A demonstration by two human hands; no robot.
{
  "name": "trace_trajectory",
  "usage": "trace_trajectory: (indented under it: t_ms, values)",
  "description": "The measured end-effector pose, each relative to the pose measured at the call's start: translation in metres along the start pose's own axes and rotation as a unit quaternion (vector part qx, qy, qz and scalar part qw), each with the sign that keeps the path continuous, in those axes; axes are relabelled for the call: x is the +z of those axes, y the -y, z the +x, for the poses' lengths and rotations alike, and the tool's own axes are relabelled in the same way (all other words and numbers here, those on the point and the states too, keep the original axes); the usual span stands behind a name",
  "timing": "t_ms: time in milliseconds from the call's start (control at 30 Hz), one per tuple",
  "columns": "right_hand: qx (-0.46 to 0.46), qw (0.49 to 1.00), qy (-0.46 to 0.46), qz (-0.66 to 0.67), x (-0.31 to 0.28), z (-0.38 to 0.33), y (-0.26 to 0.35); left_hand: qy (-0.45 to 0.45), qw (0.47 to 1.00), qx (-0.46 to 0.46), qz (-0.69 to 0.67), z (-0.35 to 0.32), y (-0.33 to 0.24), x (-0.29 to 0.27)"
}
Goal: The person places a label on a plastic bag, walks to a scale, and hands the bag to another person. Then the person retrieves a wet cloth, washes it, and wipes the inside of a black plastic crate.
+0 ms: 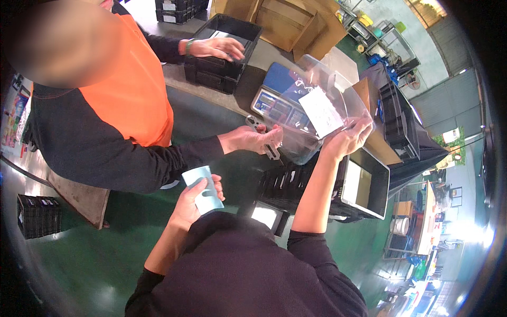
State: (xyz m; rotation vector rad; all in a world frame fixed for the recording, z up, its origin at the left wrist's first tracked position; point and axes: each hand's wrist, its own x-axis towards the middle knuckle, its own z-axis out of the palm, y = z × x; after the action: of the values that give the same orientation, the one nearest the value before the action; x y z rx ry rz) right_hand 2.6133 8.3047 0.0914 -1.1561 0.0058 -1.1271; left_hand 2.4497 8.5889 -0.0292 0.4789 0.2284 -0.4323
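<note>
My left hand (pixel 196 196) is closed around a pale blue slip of paper or card (pixel 203 182), thumb across its front. My right hand (pixel 347 138) grips the lower right edge of a clear plastic bin (pixel 346 95), which is tilted and has a white sheet (pixel 322 111) on it. To the left of that bin, a co-worker's hand (pixel 251 140) holds a grey metal piece (pixel 272 152) with holes. The co-worker's other hand (pixel 217 48) rests over a black crate (pixel 211 79). Behind the clear bin, partly covered, is a blue scale (pixel 269 103) with a keypad.
The co-worker in an orange and black top (pixel 142 79) stands at the left. Cardboard boxes (pixel 274 24) sit on the far bench. Black crates (pixel 388 185) stand at the right, below the clear bin. A stool-like board (pixel 79 198) and another crate (pixel 39 216) are at lower left.
</note>
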Motion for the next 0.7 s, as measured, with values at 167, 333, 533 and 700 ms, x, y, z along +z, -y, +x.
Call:
trace_trajectory:
  t_ms: [167,333,533,700]
  values:
    - [0.009,0.996,0.032,-0.083,-0.01,-0.009,0.002,0.045,0.991,-0.041,0.116,0.005,0.011,0.026]
    - [0.094,0.991,0.063,-0.072,-0.024,-0.023,-0.003,0.129,0.98,-0.075,0.133,0.024,0.015,0.051]
    - [0.232,0.906,0.23,-0.268,-0.053,-0.041,0.019,0.212,0.972,-0.078,0.057,0.056,0.01,0.086]
    - [0.159,0.878,0.253,-0.374,-0.059,-0.071,0.056,0.169,0.978,-0.029,0.117,0.09,0.009,0.106]
